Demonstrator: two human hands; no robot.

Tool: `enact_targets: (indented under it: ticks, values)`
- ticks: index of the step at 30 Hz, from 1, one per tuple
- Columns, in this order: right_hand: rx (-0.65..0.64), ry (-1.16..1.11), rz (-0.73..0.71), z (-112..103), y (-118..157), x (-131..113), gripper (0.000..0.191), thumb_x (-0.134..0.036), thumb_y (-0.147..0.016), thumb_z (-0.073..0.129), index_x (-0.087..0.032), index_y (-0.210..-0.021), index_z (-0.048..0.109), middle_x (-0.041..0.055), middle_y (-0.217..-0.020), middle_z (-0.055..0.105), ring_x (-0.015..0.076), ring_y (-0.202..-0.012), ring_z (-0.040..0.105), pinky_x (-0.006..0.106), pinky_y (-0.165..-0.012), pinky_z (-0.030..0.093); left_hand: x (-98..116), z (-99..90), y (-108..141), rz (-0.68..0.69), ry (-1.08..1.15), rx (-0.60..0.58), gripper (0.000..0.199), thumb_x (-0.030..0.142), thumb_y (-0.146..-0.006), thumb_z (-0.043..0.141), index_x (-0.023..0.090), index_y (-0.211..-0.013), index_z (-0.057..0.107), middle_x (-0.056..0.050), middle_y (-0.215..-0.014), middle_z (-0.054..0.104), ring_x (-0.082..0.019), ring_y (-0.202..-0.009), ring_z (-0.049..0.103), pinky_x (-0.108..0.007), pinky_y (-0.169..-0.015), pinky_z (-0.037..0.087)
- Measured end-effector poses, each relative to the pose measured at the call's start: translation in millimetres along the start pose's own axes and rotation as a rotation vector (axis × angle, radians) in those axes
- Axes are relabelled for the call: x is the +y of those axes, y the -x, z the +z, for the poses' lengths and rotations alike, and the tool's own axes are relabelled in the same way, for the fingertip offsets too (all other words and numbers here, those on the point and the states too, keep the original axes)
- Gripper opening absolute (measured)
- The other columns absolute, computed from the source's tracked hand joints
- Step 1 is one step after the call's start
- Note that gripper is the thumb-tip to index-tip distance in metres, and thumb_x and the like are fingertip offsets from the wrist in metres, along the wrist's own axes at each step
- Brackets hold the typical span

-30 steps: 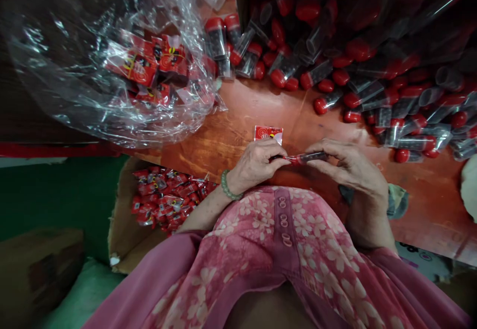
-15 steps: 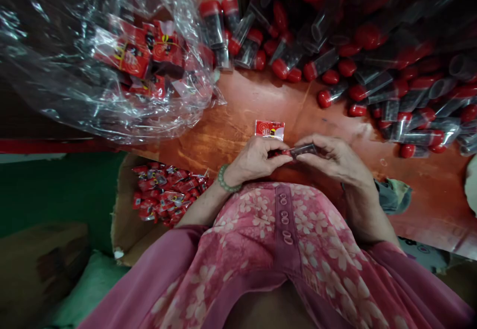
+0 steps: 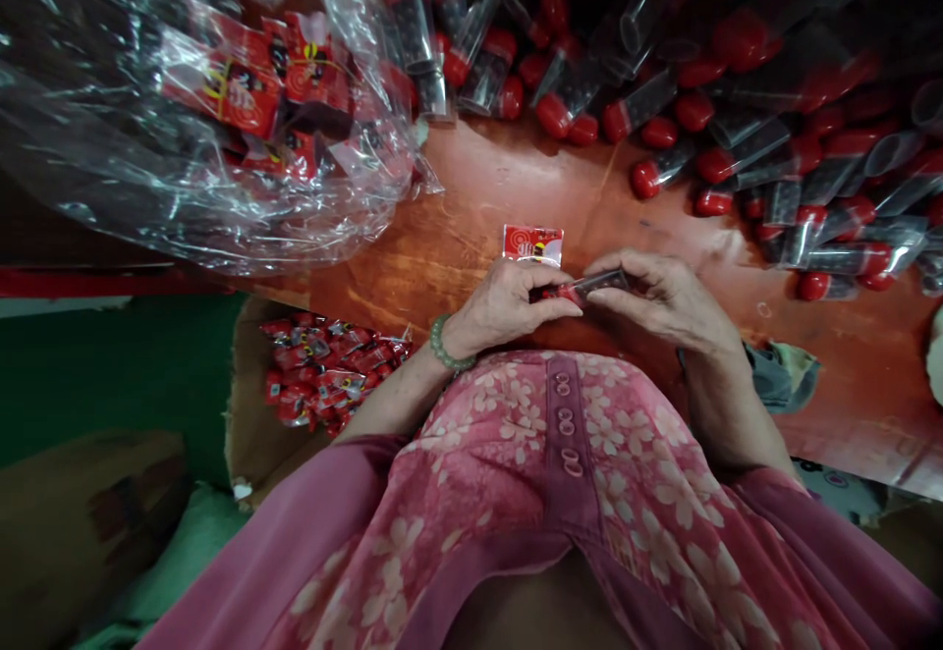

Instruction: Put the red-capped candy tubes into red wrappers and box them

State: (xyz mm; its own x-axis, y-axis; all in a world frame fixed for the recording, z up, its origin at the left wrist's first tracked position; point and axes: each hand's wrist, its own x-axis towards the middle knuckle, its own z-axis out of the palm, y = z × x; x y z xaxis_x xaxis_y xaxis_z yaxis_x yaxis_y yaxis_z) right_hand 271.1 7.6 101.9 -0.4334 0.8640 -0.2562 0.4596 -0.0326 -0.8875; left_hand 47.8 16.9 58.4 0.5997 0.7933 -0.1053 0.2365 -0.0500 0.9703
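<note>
Between my hands, close to the table's front edge, lies a small clear tube (image 3: pixel 600 282) with a red end toward the left. My left hand (image 3: pixel 508 301), with a green bead bracelet at the wrist, pinches the red end. The tube's clear end is in the fingers of my right hand (image 3: pixel 663 298). Just beyond my left fingers a red and white printed card (image 3: pixel 531 243) lies flat on the table, its near edge partly hidden by the hand. What is inside the tube is too dark to make out.
A big heap of red-capped clear tubes (image 3: pixel 737 154) covers the table's back and right. At left sits a clear plastic bag (image 3: pixel 309 223) with bundled red cards (image 3: pixel 247 95). A cardboard box (image 3: pixel 247 424) of red packets (image 3: pixel 324 365) stands below; a dark cloth (image 3: pixel 781 380) lies right.
The view has shifted slightly. My hands have moved slightly apart along the tube, and more of its red end shows now. The card stays in place on the table.
</note>
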Motion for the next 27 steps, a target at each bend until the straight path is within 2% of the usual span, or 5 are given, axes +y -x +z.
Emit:
enact_targets:
  ticks: [5,9,14,21,27]
  values:
    - [0.024,0.011,-0.048,7.9,1.2,2.6,0.016,-0.029,-0.092,0.066,-0.02,-0.102,0.074,0.0036,-0.095,0.078,0.0173,-0.082,0.07,0.029,-0.075,0.052,0.9,1.5,-0.8,-0.025,0.013,0.008,0.029,0.041,-0.089,0.067,0.014,-0.084,0.078,0.0,-0.07,0.069,-0.011,-0.062,0.056,-0.024,-0.062,0.041]
    - [0.071,-0.217,0.069,10.9,1.6,11.3,0.02,-0.036,-0.087,0.073,-0.02,-0.099,0.073,0.0009,-0.083,0.075,0.0138,-0.069,0.066,0.025,-0.063,0.051,3.2,-2.3,-1.8,-0.068,0.017,0.01,0.034,0.047,-0.085,0.071,0.014,-0.093,0.079,0.0,-0.072,0.07,-0.011,-0.062,0.057,-0.023,-0.062,0.042]
    - [0.14,-0.429,0.142,21.3,2.7,16.3,0.038,-0.051,-0.08,0.079,-0.021,-0.101,0.072,0.001,-0.085,0.076,0.0138,-0.068,0.067,0.026,-0.063,0.056,3.1,-11.0,3.9,-0.129,0.063,0.03,0.038,0.045,-0.075,0.081,0.015,-0.099,0.079,-0.002,-0.08,0.075,-0.015,-0.07,0.064,-0.025,-0.07,0.049]
    - [0.095,-0.295,0.083,32.1,7.8,14.7,0.031,-0.044,-0.086,0.073,-0.019,-0.104,0.073,0.0023,-0.087,0.076,0.016,-0.076,0.069,0.027,-0.07,0.054,-3.2,-4.2,8.1,-0.175,0.093,-0.085,0.024,0.037,-0.083,0.07,0.014,-0.087,0.078,0.0,-0.071,0.07,-0.012,-0.062,0.058,-0.023,-0.062,0.045]
    - [0.052,-0.203,0.032,32.2,12.6,10.3,0.022,-0.035,-0.09,0.07,-0.018,-0.103,0.073,0.0027,-0.091,0.075,0.0156,-0.078,0.067,0.027,-0.072,0.051,0.7,-7.2,13.5,-0.104,0.009,-0.159,0.025,0.039,-0.084,0.07,0.015,-0.087,0.076,0.0,-0.071,0.069,-0.012,-0.062,0.058,-0.023,-0.061,0.045]
